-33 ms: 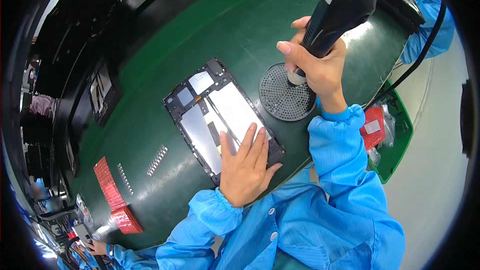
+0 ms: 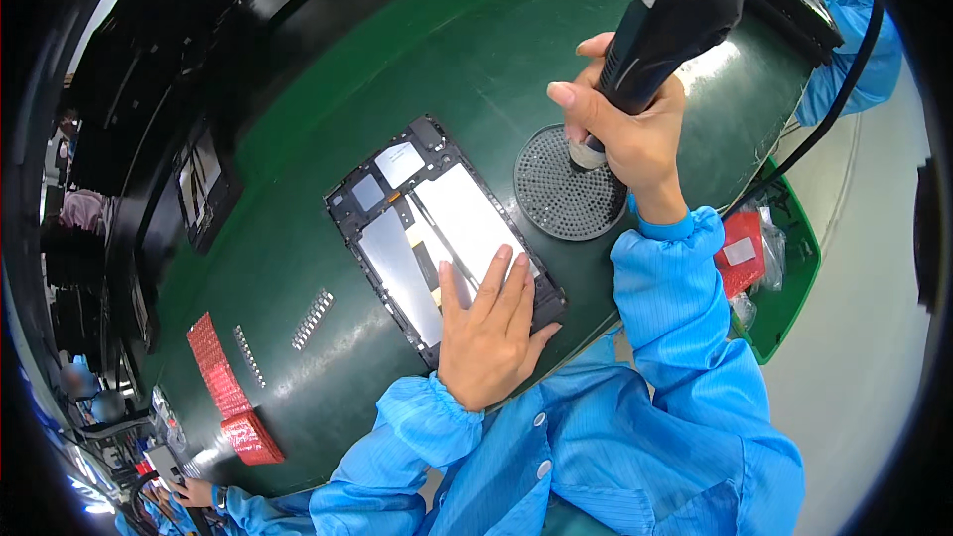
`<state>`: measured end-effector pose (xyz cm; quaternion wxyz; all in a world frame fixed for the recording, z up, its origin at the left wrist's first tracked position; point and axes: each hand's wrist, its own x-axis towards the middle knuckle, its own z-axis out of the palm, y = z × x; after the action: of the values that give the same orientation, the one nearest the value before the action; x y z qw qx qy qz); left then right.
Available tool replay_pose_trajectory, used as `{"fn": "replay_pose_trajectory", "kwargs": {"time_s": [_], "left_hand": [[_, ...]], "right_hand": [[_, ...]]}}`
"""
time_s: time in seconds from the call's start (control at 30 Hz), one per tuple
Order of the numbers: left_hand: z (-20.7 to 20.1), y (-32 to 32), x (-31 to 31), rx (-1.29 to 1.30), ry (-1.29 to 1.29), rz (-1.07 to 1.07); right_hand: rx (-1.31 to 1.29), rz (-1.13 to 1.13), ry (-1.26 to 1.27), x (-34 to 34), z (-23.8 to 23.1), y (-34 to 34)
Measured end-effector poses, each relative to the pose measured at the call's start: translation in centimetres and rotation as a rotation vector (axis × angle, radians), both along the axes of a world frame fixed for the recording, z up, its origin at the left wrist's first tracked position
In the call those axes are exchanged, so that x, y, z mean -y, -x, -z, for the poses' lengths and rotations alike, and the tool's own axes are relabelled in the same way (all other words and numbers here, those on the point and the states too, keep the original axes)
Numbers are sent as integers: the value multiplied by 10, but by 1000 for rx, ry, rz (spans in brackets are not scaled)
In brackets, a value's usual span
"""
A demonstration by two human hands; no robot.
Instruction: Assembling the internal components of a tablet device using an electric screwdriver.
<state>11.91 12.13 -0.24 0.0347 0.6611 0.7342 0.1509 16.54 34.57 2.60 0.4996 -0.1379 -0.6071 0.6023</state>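
An opened tablet point(image 2: 397, 268), with silver panels in a black frame, lies at a slant on the green table. Flat on its near end rests my left hand point(image 2: 486, 342), fingers stretched out and holding nothing. My right hand point(image 2: 640, 139) is wrapped around a black electric screwdriver point(image 2: 670, 30), thumb and a finger showing on its near side. The tool tilts, its lower end pointing down over a round perforated screw tray point(image 2: 561, 199) to the right of the tablet. Whether its tip touches the tray I cannot tell.
Two strips of small parts point(image 2: 313, 319) and red bubble wrap point(image 2: 218, 367) lie on the left of the table. A green bin point(image 2: 794, 298) with red and clear bags stands beyond the right edge. Co-workers' blue sleeves point(image 2: 859, 50) show at the upper right and lower left.
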Motion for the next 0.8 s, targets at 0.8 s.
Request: {"fn": "replay_pose_trajectory", "kwargs": {"time_s": [0.8], "left_hand": [[-3, 102, 78, 694, -358, -601]], "right_hand": [[-128, -126, -96, 53, -32, 22]]}}
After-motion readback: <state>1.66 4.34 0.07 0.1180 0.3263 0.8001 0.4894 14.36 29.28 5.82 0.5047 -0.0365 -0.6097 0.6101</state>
